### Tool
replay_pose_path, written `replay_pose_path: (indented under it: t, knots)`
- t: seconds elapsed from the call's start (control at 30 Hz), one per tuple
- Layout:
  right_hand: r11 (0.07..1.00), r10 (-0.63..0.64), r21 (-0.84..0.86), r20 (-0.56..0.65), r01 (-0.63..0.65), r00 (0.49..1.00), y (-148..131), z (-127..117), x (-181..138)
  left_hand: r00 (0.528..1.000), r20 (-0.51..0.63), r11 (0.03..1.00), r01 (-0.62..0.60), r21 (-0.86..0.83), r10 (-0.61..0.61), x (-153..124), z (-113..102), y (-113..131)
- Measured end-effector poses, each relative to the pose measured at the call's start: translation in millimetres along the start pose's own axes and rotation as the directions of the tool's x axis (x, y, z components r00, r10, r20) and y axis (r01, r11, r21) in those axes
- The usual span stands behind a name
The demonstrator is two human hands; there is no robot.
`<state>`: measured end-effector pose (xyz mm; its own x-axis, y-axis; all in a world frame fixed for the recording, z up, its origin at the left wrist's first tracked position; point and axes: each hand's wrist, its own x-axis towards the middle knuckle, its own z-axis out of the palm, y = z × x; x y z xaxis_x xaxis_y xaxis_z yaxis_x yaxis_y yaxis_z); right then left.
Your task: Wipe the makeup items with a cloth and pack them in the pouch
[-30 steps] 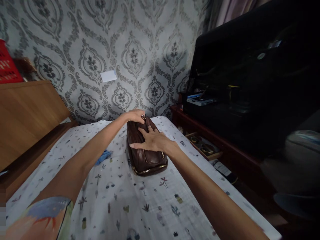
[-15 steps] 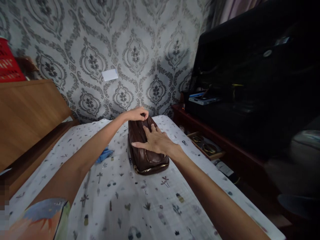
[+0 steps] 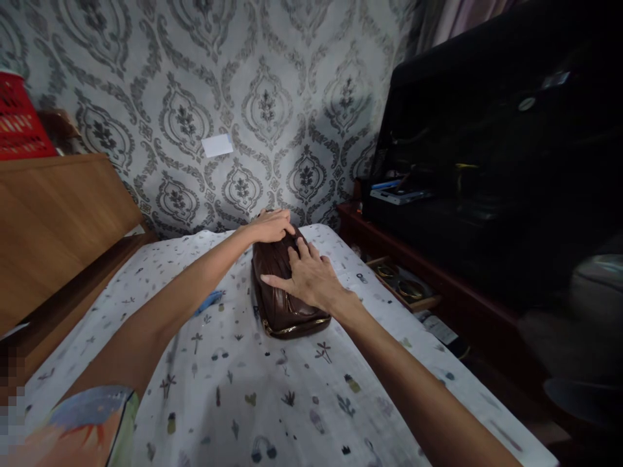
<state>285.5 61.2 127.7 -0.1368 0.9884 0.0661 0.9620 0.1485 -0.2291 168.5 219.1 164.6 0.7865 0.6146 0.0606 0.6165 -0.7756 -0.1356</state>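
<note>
A dark brown leather bag with gold-toned zips lies on the printed bedsheet, its near end towards me. At its far end my left hand is curled over the top edge, fingers bent against the leather; some fingertips are hidden. My right hand rests palm down on the upper face, fingers spread and thumb out to the left. A blue cloth-like item lies to the left of the bag, partly behind my left forearm.
The white patterned bedsheet runs up to the papered wall. A wooden headboard-like panel stands left, with a red basket above it. On the right are a large black screen-like panel and an open drawer holding round items.
My left hand has gone from a closed pinch above the bag's far end to fingers laid over that end. The right hand stays spread on the bag. The view has shifted slightly.
</note>
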Motion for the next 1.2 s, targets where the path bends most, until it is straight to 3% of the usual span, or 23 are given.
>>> replay_pose_path:
  t: [0.63,0.87,1.0,1.2]
  knots:
    - [1.0,0.004,0.019,0.024,-0.004,1.0,1,-1,4,0.993,-0.068,0.99,-0.102,-0.094,0.096,2,2,-8]
    - [1.0,-0.019,0.026,0.145,0.015,0.989,5,-17,12,0.99,-0.101,0.989,-0.109,-0.1,0.098,-2,-1,-7]
    - [0.999,-0.025,0.037,0.16,0.019,0.987,6,-16,13,0.995,-0.097,0.987,-0.049,-0.153,0.034,-1,-4,-9]
    - [0.999,-0.012,0.045,0.162,0.005,0.987,4,-15,9,0.997,-0.064,0.998,0.05,-0.037,-0.053,7,-5,-7]
